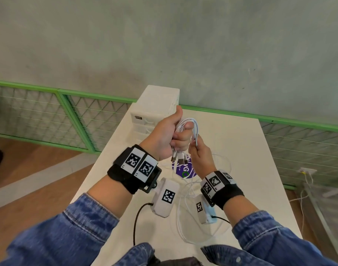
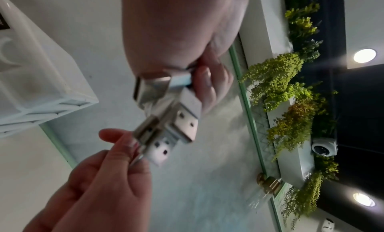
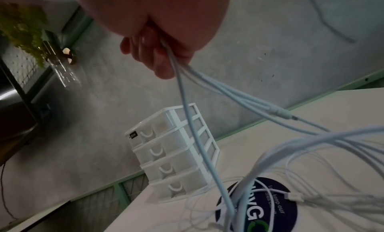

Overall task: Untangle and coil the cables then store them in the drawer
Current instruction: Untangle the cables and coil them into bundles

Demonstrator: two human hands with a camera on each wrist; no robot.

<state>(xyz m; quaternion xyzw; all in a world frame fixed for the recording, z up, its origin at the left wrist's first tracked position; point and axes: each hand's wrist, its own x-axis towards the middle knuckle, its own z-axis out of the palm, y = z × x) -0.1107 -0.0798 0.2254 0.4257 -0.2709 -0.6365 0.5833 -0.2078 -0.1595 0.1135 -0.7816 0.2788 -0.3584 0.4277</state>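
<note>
Coiling thin white charging cables [image 1: 191,124] mid-air – left hand [image 1: 165,137] fisted round the loops, silver USB plugs [image 2: 176,119] dangling below, right hand [image 1: 199,151] pinching the loose strands. Next up, probably: feeding remaining slack off the white table [image 1: 241,150], then the closed white plastic drawer unit [image 3: 174,155].

White cables [image 1: 189,124] bunched in left hand [image 1: 165,136]; silver USB plugs [image 2: 182,125] with white housings hang below it. Right hand [image 1: 199,154] pinches a pale bluish-white strand. White table [image 1: 241,150] under both hands. Round dark purple sticker [image 1: 183,169] below the hands, white lettering, green ring. White drawer unit [image 1: 154,112] just beyond left hand, small black label. Black wrist straps [image 1: 129,175] with black-and-white square-code tags. Blue denim sleeves [image 1: 68,231]. Green railing [image 1: 68,104] and grey wall [image 1: 164,45] beyond.
</note>
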